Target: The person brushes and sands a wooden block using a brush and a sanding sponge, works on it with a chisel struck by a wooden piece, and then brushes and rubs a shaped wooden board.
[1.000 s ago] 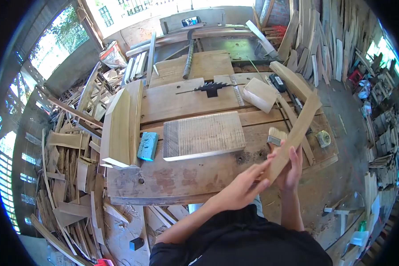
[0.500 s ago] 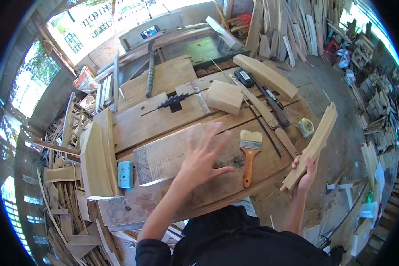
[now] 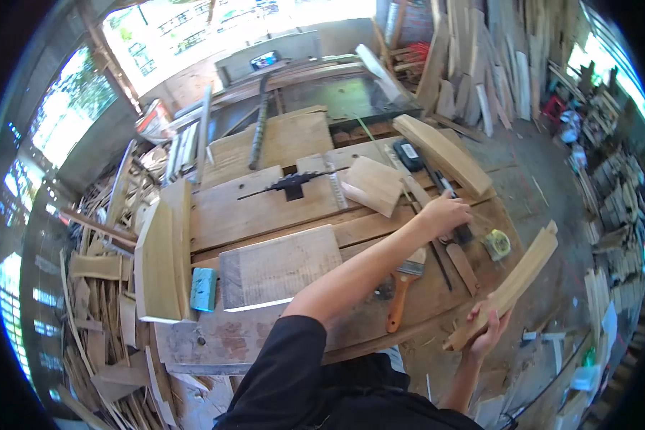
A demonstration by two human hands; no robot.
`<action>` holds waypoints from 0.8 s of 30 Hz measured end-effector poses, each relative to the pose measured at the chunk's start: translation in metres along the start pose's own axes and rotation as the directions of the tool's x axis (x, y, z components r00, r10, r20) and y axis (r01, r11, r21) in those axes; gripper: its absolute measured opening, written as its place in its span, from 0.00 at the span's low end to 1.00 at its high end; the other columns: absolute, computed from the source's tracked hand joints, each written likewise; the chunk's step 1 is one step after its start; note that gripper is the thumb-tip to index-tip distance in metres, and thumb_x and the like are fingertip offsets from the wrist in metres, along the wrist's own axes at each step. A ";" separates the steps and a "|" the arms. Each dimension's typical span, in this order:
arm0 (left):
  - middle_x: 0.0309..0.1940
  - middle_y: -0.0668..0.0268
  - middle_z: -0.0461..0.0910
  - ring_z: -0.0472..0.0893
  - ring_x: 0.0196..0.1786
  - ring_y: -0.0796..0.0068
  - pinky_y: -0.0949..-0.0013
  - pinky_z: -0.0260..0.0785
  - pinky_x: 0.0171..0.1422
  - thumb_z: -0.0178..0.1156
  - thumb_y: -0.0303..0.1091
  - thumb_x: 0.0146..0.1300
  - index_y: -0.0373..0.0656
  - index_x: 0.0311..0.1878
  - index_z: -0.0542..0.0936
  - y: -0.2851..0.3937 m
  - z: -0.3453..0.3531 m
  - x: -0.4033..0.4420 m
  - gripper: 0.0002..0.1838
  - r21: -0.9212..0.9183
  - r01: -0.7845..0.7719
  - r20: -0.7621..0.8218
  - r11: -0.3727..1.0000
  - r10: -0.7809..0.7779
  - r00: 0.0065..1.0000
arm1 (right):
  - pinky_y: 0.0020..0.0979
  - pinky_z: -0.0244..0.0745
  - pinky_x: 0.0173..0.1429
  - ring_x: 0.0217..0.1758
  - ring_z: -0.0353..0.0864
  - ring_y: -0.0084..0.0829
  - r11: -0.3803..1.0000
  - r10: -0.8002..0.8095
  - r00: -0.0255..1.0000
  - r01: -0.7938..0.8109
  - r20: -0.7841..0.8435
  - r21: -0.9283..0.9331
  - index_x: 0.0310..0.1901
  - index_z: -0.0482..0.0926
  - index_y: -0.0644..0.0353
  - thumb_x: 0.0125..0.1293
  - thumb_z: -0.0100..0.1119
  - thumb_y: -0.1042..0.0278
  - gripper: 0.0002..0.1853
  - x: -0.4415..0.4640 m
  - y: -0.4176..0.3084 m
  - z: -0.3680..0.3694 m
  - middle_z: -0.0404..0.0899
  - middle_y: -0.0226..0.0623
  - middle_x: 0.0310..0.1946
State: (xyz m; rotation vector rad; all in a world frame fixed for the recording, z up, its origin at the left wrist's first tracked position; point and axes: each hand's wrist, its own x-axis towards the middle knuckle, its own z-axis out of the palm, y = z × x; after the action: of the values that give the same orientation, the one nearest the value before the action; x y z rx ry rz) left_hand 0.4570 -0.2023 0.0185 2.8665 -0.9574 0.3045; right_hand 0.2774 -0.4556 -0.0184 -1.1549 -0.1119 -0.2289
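Observation:
My right hand is wrapped round the lower end of a long, notched piece of wood, held slanting off the bench's right side. My left arm reaches across the bench, and my left hand is over a group of slim dark tools. Its fingers are bent together beside a dark pen-like stick; what they grip is partly hidden. A brush with a wooden handle lies under my forearm, its bristles partly covered. A wide board lies left of that arm, with a blue block beside it.
A tape measure sits at the bench's right edge. Behind my left hand are a black device, a thick curved beam and a square wood block. Shaped timbers stand at left. Scrap wood fills the floor.
My left hand has moved from above the wide board to the right and forward, onto the dark tools, its spread fingers now drawn together. My right hand still holds the wood. The view has shifted slightly.

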 end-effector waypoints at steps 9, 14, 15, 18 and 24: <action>0.54 0.73 0.82 0.82 0.64 0.70 0.57 0.70 0.68 0.66 0.39 0.69 0.58 0.59 0.78 -0.008 0.013 0.009 0.17 -0.010 0.010 0.082 1.000 -0.009 0.997 | 0.36 0.80 0.39 0.43 0.80 0.38 0.961 0.040 0.984 -0.085 0.171 0.262 0.79 0.58 0.63 0.76 0.54 0.46 0.40 0.004 0.014 0.004 0.72 0.48 0.62; 0.56 0.67 0.80 0.79 0.67 0.62 0.52 0.71 0.69 0.66 0.36 0.71 0.53 0.64 0.75 0.000 -0.013 0.010 0.20 -0.018 -0.154 -0.121 0.988 0.151 0.981 | 0.35 0.78 0.42 0.45 0.78 0.36 0.952 0.020 0.984 -0.073 0.177 0.298 0.77 0.60 0.64 0.78 0.51 0.45 0.37 -0.003 -0.002 0.021 0.73 0.47 0.61; 0.56 0.63 0.79 0.78 0.67 0.60 0.50 0.70 0.69 0.65 0.35 0.71 0.51 0.65 0.75 0.004 -0.026 0.006 0.21 -0.118 -0.176 -0.263 0.977 0.140 0.955 | 0.37 0.79 0.41 0.45 0.79 0.36 0.940 0.039 0.992 -0.078 0.124 0.331 0.77 0.60 0.64 0.77 0.53 0.45 0.38 -0.008 0.001 0.021 0.73 0.47 0.62; 0.54 0.56 0.79 0.79 0.65 0.52 0.51 0.73 0.68 0.65 0.28 0.69 0.43 0.64 0.74 0.015 -0.097 -0.011 0.21 -0.414 -0.350 -0.557 0.840 0.070 0.828 | 0.36 0.78 0.41 0.45 0.78 0.36 0.931 -0.019 0.972 -0.069 0.234 0.359 0.77 0.61 0.65 0.78 0.53 0.44 0.38 -0.004 0.011 0.005 0.73 0.46 0.62; 0.60 0.61 0.79 0.84 0.61 0.68 0.61 0.79 0.66 0.53 0.39 0.86 0.44 0.77 0.64 0.001 -0.193 -0.128 0.24 -0.628 -0.290 -0.676 0.722 -0.322 0.663 | 0.36 0.78 0.40 0.45 0.78 0.35 0.941 -0.012 0.972 -0.068 0.233 0.333 0.77 0.60 0.65 0.78 0.54 0.44 0.38 -0.011 0.002 0.021 0.73 0.47 0.61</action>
State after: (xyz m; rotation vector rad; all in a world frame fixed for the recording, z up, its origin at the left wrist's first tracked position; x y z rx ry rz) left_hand 0.3261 -0.0978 0.1784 1.7386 -0.6433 0.8432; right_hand 0.2674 -0.4339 -0.0141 -0.8343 -0.3296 -0.0439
